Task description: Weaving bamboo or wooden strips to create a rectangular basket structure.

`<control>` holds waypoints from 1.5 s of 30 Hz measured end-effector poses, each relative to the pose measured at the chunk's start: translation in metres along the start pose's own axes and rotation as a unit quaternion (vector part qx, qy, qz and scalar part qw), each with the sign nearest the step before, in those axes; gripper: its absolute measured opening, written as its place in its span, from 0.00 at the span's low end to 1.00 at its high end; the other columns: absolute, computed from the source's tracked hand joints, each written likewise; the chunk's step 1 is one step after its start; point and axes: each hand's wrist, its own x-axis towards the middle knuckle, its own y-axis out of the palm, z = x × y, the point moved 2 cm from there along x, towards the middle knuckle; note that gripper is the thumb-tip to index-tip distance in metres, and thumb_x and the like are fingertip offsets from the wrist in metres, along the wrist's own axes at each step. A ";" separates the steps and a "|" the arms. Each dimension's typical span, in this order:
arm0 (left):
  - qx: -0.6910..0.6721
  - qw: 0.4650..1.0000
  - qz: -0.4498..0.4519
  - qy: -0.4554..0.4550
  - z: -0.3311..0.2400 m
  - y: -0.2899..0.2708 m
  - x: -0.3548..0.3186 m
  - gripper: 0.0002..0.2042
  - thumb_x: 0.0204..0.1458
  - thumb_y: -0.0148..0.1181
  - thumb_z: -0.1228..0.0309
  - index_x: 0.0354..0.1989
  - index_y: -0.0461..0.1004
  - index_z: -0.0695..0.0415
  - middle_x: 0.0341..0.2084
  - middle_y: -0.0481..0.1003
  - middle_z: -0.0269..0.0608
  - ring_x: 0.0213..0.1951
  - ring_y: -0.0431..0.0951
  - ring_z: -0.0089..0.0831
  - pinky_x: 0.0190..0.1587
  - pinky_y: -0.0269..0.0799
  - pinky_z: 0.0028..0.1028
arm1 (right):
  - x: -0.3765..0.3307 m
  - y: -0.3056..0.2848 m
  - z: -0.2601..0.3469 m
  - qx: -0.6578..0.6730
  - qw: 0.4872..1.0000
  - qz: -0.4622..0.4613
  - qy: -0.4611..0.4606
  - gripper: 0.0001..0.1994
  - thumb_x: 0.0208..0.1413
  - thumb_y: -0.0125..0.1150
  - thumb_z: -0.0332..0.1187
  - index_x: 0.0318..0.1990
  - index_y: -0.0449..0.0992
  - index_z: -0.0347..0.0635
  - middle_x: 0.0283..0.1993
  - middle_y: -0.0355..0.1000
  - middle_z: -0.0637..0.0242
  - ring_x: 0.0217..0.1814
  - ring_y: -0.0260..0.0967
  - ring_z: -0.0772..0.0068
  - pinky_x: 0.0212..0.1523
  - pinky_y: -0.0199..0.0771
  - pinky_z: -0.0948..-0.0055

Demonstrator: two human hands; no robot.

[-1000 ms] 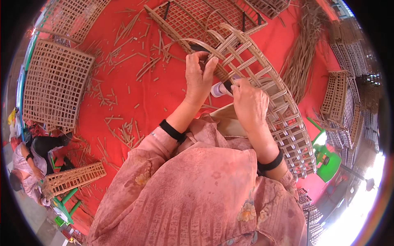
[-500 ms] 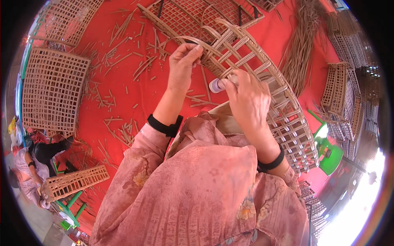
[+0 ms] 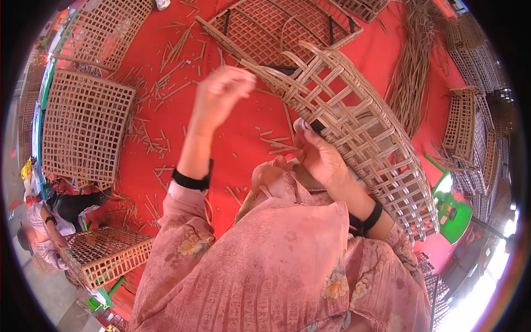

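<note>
A long curved lattice panel of woven cane [image 3: 365, 138] arches across my lap from upper middle to lower right. My right hand [image 3: 321, 157] rests against its near edge, closed on a small black tool with a white tip [image 3: 303, 125]. My left hand [image 3: 221, 94] is raised to the left of the panel, blurred, its fingers closed at the end of a cane strip [image 3: 260, 69] that runs into the weave. Both wrists wear black bands, and pink patterned sleeves cover my arms.
A red mat [image 3: 166, 144] is littered with short cane offcuts. Square lattice panels lie at left [image 3: 83, 127] and top [image 3: 287, 27]. A cane bundle [image 3: 415, 72], stacked panels [image 3: 470, 138] and a green stool [image 3: 451, 207] are right. Another person [image 3: 50, 221] crouches lower left.
My left hand has lifted up and to the left, away from the weave, drawing the strip with it. My right hand has stayed at the panel's edge with the tool.
</note>
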 end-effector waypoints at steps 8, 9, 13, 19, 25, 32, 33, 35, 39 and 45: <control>0.247 0.964 0.067 0.077 -0.033 0.073 0.022 0.08 0.60 0.58 0.71 0.45 0.74 0.59 0.37 0.78 0.43 0.40 0.80 0.37 0.39 0.76 0.30 | -0.012 0.002 0.011 0.010 0.985 0.023 -0.172 0.17 0.55 0.68 0.34 0.52 0.75 0.47 0.48 0.76 0.72 0.51 0.71 0.73 0.46 0.71 0.69; 0.272 0.953 0.075 0.116 -0.040 0.079 0.032 0.08 0.59 0.59 0.70 0.43 0.74 0.59 0.35 0.78 0.44 0.37 0.79 0.39 0.38 0.75 0.31 | -0.016 -0.001 0.023 -0.021 0.976 0.040 -0.212 0.17 0.55 0.68 0.37 0.51 0.76 0.46 0.48 0.76 0.72 0.52 0.71 0.74 0.46 0.70 0.69; 0.274 0.937 0.164 0.141 -0.061 0.098 0.073 0.07 0.57 0.61 0.69 0.38 0.75 0.59 0.30 0.77 0.39 0.30 0.76 0.31 0.37 0.71 0.26 | -0.036 -0.017 0.065 -0.116 0.941 -0.057 -0.312 0.22 0.59 0.62 0.51 0.55 0.72 0.50 0.56 0.74 0.67 0.57 0.69 0.69 0.48 0.67 0.68; 0.181 0.965 0.183 0.049 -0.056 0.091 0.101 0.07 0.58 0.61 0.67 0.36 0.77 0.58 0.23 0.73 0.28 0.27 0.69 0.16 0.31 0.66 0.23 | -0.040 -0.010 0.095 -0.038 0.924 -0.048 -0.377 0.18 0.58 0.64 0.46 0.51 0.74 0.49 0.50 0.74 0.72 0.53 0.69 0.71 0.53 0.65 0.66; 0.265 0.956 0.071 -0.107 0.001 0.026 0.093 0.08 0.57 0.62 0.68 0.39 0.79 0.59 0.21 0.73 0.29 0.24 0.69 0.15 0.28 0.65 0.21 | -0.037 -0.007 0.092 -0.020 0.917 -0.010 -0.399 0.14 0.58 0.64 0.40 0.47 0.75 0.47 0.52 0.71 0.73 0.55 0.67 0.73 0.58 0.63 0.64; 0.272 0.918 -0.131 0.257 -0.036 0.093 0.062 0.07 0.57 0.60 0.75 0.43 0.77 0.60 0.44 0.76 0.46 0.41 0.80 0.37 0.43 0.76 0.33 | -0.035 -0.010 0.106 -0.009 0.921 0.029 -0.389 0.19 0.53 0.66 0.35 0.53 0.72 0.47 0.56 0.70 0.72 0.62 0.65 0.68 0.67 0.58 0.58; 0.214 0.941 -0.099 0.241 -0.045 0.115 0.055 0.08 0.58 0.59 0.74 0.44 0.76 0.60 0.45 0.75 0.47 0.44 0.79 0.38 0.44 0.75 0.34 | -0.034 -0.007 0.107 -0.002 0.917 0.016 -0.399 0.24 0.53 0.66 0.36 0.58 0.69 0.46 0.59 0.69 0.70 0.66 0.63 0.64 0.71 0.53 0.54; 0.165 0.969 -0.055 0.177 -0.060 0.137 0.053 0.08 0.59 0.57 0.71 0.44 0.75 0.61 0.45 0.75 0.47 0.45 0.78 0.41 0.45 0.75 0.36 | -0.035 0.000 0.108 -0.014 0.914 0.039 -0.404 0.26 0.53 0.66 0.37 0.60 0.68 0.46 0.60 0.69 0.69 0.67 0.62 0.63 0.72 0.52 0.52; 0.159 0.984 0.067 0.048 -0.067 0.126 0.064 0.12 0.62 0.55 0.64 0.43 0.72 0.62 0.41 0.76 0.41 0.33 0.80 0.32 0.37 0.75 0.31 | -0.038 0.008 0.107 -0.009 0.914 0.039 -0.404 0.32 0.55 0.64 0.42 0.66 0.62 0.45 0.66 0.64 0.63 0.70 0.58 0.58 0.72 0.52 0.48; 0.029 0.979 0.202 0.003 -0.085 0.129 0.083 0.14 0.59 0.61 0.60 0.35 0.74 0.62 0.26 0.76 0.37 0.25 0.78 0.20 0.30 0.73 0.24 | -0.057 0.007 0.118 -0.021 0.897 0.046 -0.439 0.32 0.57 0.62 0.48 0.66 0.62 0.48 0.65 0.64 0.60 0.68 0.59 0.53 0.71 0.52 0.44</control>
